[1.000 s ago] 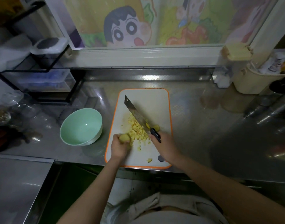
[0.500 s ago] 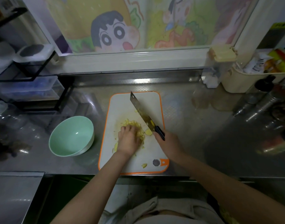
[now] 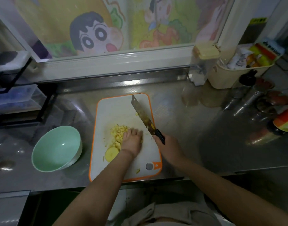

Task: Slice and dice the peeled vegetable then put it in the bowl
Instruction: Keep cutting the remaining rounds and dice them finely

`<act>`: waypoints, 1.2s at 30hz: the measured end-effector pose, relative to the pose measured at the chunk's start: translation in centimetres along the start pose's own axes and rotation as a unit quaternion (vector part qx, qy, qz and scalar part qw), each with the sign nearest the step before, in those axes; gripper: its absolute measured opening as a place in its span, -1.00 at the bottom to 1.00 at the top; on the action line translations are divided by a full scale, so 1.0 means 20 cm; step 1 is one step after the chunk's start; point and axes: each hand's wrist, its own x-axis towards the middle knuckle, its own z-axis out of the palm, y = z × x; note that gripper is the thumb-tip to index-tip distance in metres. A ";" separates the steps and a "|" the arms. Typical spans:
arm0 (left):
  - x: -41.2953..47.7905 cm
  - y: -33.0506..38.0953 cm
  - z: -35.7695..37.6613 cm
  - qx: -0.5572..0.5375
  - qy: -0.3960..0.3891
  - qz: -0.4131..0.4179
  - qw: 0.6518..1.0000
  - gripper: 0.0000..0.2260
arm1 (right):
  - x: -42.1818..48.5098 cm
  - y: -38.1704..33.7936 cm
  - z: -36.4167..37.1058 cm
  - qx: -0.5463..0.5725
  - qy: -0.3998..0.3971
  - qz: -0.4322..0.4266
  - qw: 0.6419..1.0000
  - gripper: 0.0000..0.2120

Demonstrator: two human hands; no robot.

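**Gathering of dice on the board, knife held aside**

Left hand (image 3: 131, 141) lies palm-down on the diced vegetable (image 3: 118, 133) at the middle of the cutting board (image 3: 117, 106). Its fingers are close together and fairly flat on the pile, pinching nothing. Right hand (image 3: 170, 148) is wrapped round the black handle of the knife (image 3: 144, 115). The blade slants over the board's right half, tip toward the board's far edge, apart from the pile. One round slice (image 3: 111, 154) sits uncut toward the board's front-left, just beside the left wrist. Bowl (image 3: 47, 144) stands just off the board's left edge, with no dice in it yet.

Judgement: the step in hand looks like raking scattered dice into one heap. To do it well — sweep with flat fingers toward the board's centre and hold the blade away from them. The round slice should be pulled out and diced before any transfer. A stray bit (image 3: 138, 170) near the board's front edge needs collecting too. Risk — dice pushed over the board's left edge.
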 end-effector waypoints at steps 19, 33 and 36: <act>-0.34 -0.37 0.09 -0.376 0.172 -0.302 0.859 -0.89 | -0.03 -0.11 0.15 -0.014 -0.064 -0.075 0.995 -0.64; -0.40 -0.36 0.12 -0.301 0.066 -0.251 0.918 -0.40 | -0.06 -0.12 0.22 -0.064 -0.088 -0.082 0.991 -0.66; -0.39 -0.35 0.11 -0.316 0.052 -0.239 0.917 -0.41 | -0.07 -0.12 0.21 -0.060 -0.095 -0.081 0.990 -0.69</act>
